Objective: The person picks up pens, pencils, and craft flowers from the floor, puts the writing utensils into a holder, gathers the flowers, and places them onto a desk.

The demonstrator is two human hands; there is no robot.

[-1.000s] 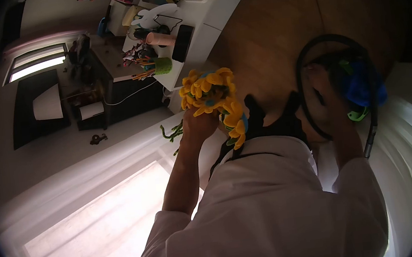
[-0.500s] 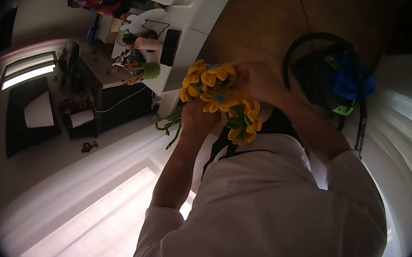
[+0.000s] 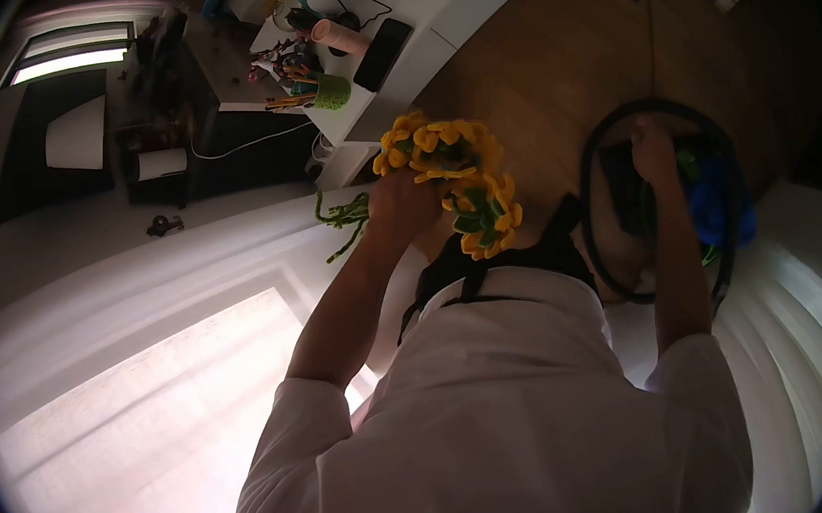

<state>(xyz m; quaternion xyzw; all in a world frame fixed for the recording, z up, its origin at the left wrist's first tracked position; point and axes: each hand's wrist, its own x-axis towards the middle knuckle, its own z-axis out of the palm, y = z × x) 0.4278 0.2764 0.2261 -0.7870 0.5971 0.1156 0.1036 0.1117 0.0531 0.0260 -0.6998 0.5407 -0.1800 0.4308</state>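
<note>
My left hand [image 3: 403,203] is closed around a bunch of fuzzy yellow flowers [image 3: 472,215], which look made of craft wire. The blooms spread above and to the right of the fist, and green stems [image 3: 345,221] stick out on its left. My right hand [image 3: 653,149] is away from the flowers, in front of a vacuum cleaner's black hose [image 3: 587,200] as seen from above. Its fingers are dark and bunched in the view, so their grip cannot be made out. Behind that forearm lies a bright blue part [image 3: 724,204] of the vacuum cleaner.
At upper left, a white desk [image 3: 356,112] carries a green pencil holder [image 3: 333,91], a pink cylinder [image 3: 338,36] and a black phone-like slab [image 3: 383,55]. Wooden floor [image 3: 512,76] stretches beyond. A bright window [image 3: 158,423] is at lower left, and white curtain folds [image 3: 795,286] hang at right.
My right hand has left the flowers and moved right, toward the vacuum cleaner. My left hand still holds the bunch. The view has shifted slightly.
</note>
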